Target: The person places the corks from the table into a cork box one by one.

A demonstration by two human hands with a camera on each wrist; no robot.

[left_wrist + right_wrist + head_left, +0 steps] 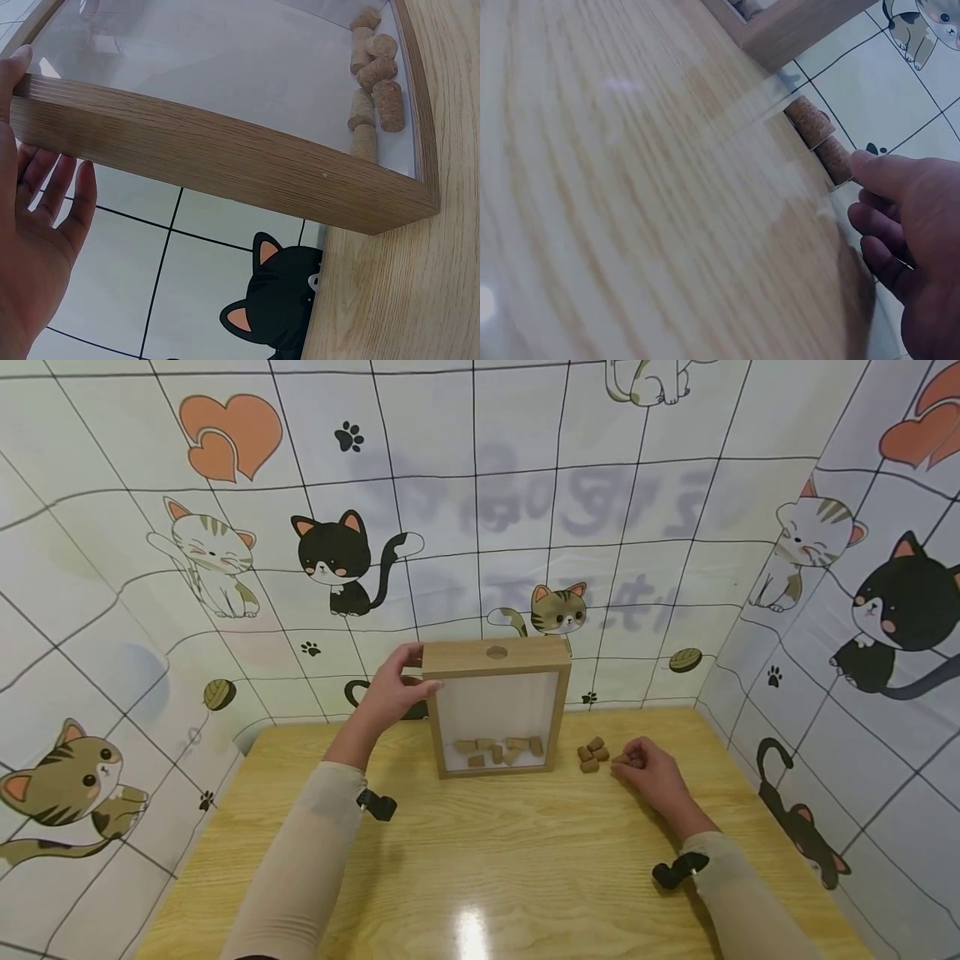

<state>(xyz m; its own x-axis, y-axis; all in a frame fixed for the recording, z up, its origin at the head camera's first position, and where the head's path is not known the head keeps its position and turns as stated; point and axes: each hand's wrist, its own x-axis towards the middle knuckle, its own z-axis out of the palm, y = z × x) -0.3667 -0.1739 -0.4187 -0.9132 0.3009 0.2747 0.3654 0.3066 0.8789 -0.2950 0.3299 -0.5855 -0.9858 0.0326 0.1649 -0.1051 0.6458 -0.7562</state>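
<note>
A shallow wooden box frame (457, 658) with a clear front stands upright on the table, a round hole in its top. Several corks (389, 106) lie inside along its bottom. My left hand (392, 687) grips the frame's upper left corner, thumb at the front edge and fingers toward the back. Right of the frame, a small group of loose corks (589, 767) lies on the tabletop. My right hand (656, 777) is beside them, pinching a cork (836, 160) at its fingertips; the fingers partly hide it.
The wood-grain table (480, 852) reaches back to a wall covering (435, 552) printed with cats and grid lines. More of this covering rises at both sides. Both wrists wear small black cameras.
</note>
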